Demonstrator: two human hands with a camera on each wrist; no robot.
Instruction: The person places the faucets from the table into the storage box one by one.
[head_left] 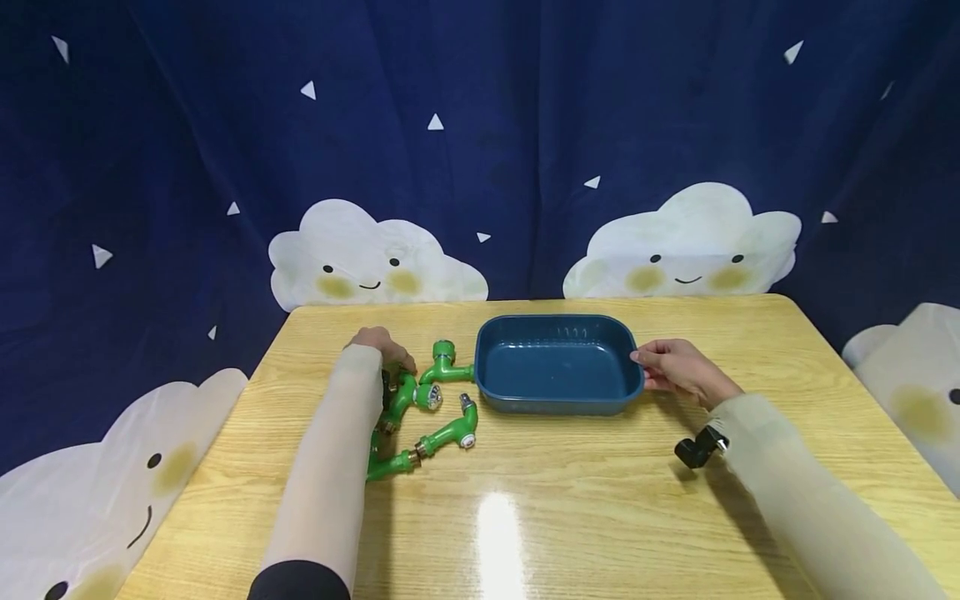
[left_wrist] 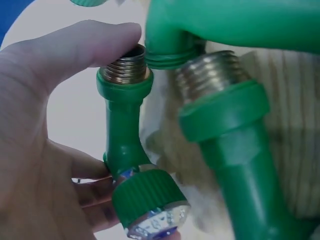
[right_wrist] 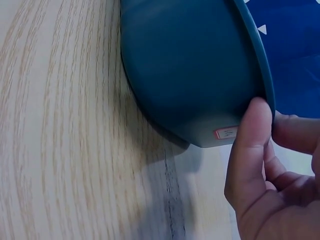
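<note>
At the left of the table, my left hand (head_left: 381,342) reaches in among green plastic taps. In the left wrist view that hand grips a green tap (left_wrist: 125,120), thumb at its threaded metal end and fingers behind its ribbed knob. Right beside it is another green tap (left_wrist: 240,150) with a brass-coloured thread, and a third green tap (left_wrist: 240,25) crosses the top. My right hand (head_left: 682,371) pinches the right rim of a dark blue plastic basin (head_left: 558,407), thumb and fingers on either side of the wall. The basin stands upright, its inside bare.
A green tap (head_left: 444,354) lies against the basin's left side. Nearer me lie another green tap (head_left: 453,431) and a green tap (head_left: 392,466) partly hidden by my left sleeve. Behind the wooden table (head_left: 592,508) hangs a dark blue curtain (head_left: 510,100) with clouds.
</note>
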